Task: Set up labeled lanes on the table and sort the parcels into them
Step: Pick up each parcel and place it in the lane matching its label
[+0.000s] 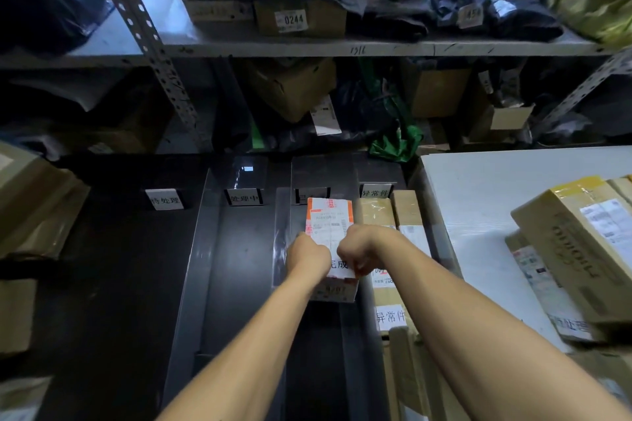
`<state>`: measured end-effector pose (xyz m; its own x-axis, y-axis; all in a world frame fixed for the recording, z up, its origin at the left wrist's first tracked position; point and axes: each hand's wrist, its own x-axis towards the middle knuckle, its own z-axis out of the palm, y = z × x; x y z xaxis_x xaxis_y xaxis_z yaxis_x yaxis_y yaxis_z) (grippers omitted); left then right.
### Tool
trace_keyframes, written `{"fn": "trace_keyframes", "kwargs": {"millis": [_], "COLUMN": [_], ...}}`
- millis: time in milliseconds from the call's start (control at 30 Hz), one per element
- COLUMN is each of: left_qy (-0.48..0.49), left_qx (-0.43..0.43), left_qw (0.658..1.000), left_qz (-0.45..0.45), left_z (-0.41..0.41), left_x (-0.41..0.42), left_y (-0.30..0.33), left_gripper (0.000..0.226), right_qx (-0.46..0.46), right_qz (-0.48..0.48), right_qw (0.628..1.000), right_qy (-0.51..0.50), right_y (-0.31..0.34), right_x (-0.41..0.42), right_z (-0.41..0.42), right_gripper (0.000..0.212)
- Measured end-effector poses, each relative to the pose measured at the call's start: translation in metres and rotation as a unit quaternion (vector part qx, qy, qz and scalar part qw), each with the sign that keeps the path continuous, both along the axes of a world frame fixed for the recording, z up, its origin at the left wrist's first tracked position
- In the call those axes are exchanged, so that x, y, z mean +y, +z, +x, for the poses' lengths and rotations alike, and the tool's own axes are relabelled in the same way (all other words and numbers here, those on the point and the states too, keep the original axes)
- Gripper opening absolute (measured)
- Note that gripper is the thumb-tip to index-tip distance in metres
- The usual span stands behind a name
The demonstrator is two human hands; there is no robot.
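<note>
A white parcel with orange print [329,225] lies in the third lane of the dark table [113,267]. A white paper label with black characters [339,265] lies on its near end. My left hand [307,255] and my right hand [359,249] both sit with curled fingers on that label, one at each side. Clear upright dividers [201,249] split the table into lanes. Standing label cards mark the lanes at the back: one [165,199], a second [244,197], a third [301,196] partly hidden by the parcel, and a fourth [375,191].
Brown boxes [390,215] fill the fourth lane, with a white label [390,316] on one. A white table [478,188] at right carries a taped carton [581,243] and flat parcels. Metal shelves [307,48] with boxes and bags stand behind. Cartons [30,202] sit at left.
</note>
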<state>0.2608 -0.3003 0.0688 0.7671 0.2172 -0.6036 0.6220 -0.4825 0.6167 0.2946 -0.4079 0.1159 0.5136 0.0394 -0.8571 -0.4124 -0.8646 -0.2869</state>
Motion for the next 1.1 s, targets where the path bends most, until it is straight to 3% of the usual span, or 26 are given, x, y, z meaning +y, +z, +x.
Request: {"fn": "trace_keyframes", "kwargs": {"millis": [400,533,667,800,1000,1100], "left_qy": [0.051,0.047,0.035,0.02,-0.009,0.004], "left_qx": [0.038,0.037,0.026,-0.011,-0.122,-0.195], "left_qw": [0.996,0.996,0.996,0.993,0.986,0.975], "left_qz": [-0.054,-0.065,-0.073,-0.113,-0.111,-0.108], "left_z": [0.001,-0.005,-0.008,-0.005,-0.001,-0.007], "left_x": [-0.005,-0.003,-0.002,0.002,0.02,0.042], "left_y": [-0.021,-0.03,-0.028,-0.007,0.039,0.066], "left_gripper": [0.049,0.053,0.062,0.063,0.042,0.025], "right_qx": [0.011,0.004,0.0,-0.06,-0.212,-0.303], "right_qz": [0.002,-0.026,-0.05,-0.071,-0.006,0.035], "right_qw": [1.0,0.999,0.995,0.989,0.976,0.952], "right_qy": [-0.009,0.039,0.089,0.114,0.045,0.033], "right_y": [-0.031,-0.034,-0.022,0.009,0.056,0.079], "right_x": [0.02,0.025,0.025,0.024,0.024,0.04], "right_z": [0.009,0.007,0.011,0.019,0.017,-0.001], "right_gripper": [0.033,0.023,0.036,0.015,0.023,0.038]}}
